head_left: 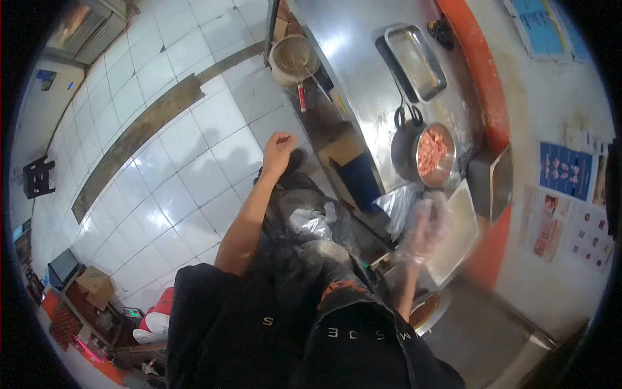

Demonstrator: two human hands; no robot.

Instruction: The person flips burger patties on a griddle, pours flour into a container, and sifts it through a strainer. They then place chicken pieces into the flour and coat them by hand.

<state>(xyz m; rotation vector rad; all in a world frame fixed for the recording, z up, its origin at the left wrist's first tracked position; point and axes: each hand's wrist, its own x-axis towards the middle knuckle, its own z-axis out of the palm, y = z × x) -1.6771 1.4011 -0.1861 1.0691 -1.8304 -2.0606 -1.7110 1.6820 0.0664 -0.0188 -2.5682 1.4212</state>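
Bag (397, 206) nr pot (403, 153) seems light, slippery, best held by edge; R hand (424, 228) blurred (can't tell fingers), L hand (278, 155) loosely curled.

- A black shirt (253, 337) bears pale lettering.
- White floor tiles (217, 120) form a dark-lined grid.
- Meat (432, 152) shows pink-red inside a silver-grey pot (404, 152) with black handles (407, 117).
- An orange-red band (477, 65) borders the silver-grey worktop (363, 78).

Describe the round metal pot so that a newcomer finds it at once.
Find the long stainless-steel counter beside the orange-red wall band. On it, just beyond the plastic-gloved right hand, stands the round metal pot. Unlike the rectangular metal tray farther along, it is deep and holds chopped pink meat.
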